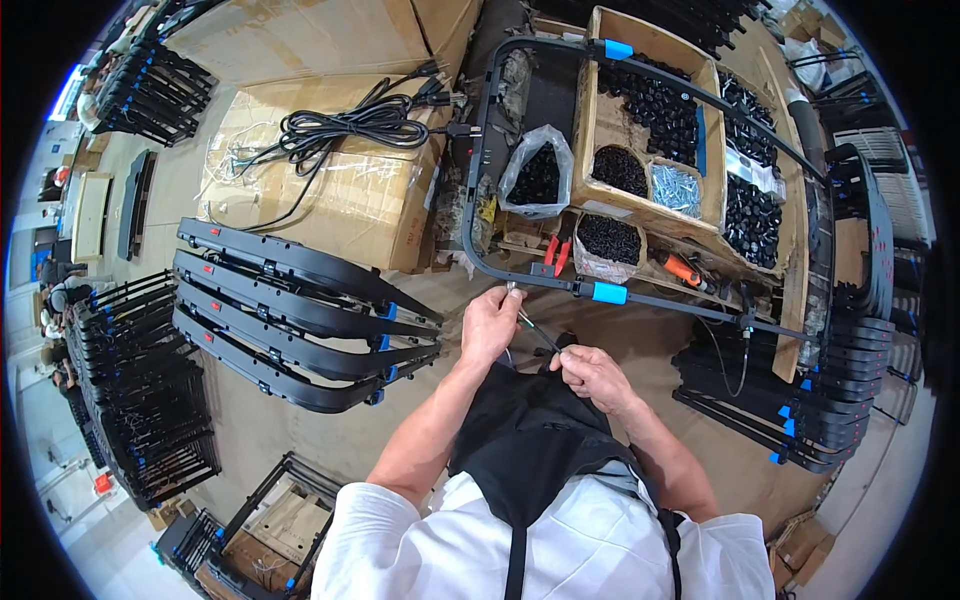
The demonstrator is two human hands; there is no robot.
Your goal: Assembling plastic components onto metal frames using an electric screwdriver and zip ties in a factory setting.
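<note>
1. Head view: far left of the grip, black frames (140,400) stand packed in a rack on the floor.
2. Nearer, just left of the left hand, four curved black bars (300,310) lie stacked, each with a blue clip at the end pointing toward the hands.
3. Up and left of the grip, a coil of black cable (350,125) rests on a flat carton (360,200).
4. At centre, the left hand (490,325) is closed in a pinch on the upper end of a thin rod (535,332), fingertips together just beneath the tube frame (560,282).
5. The rod slants down to the right, from one hand to the other, in front of the person's black apron (530,440).
6. The right hand (595,375) is shut around the rod's lower end, slightly lower and closer to the body than the left.
7. The tube frame, black with blue sleeves (608,292), loops up and away from the hands, its near rail touching or nearly touching the left fingertips.
8. Beyond the grip, red-handled pliers (555,252) lie by a clear bag of black parts (538,175).
9. Up and right, a divided box (650,130) holds black caps and silver screws (675,188); an orange tool (685,270) lies beside it.
10. Far right, more black frames (830,400) lean in a stack.
</note>
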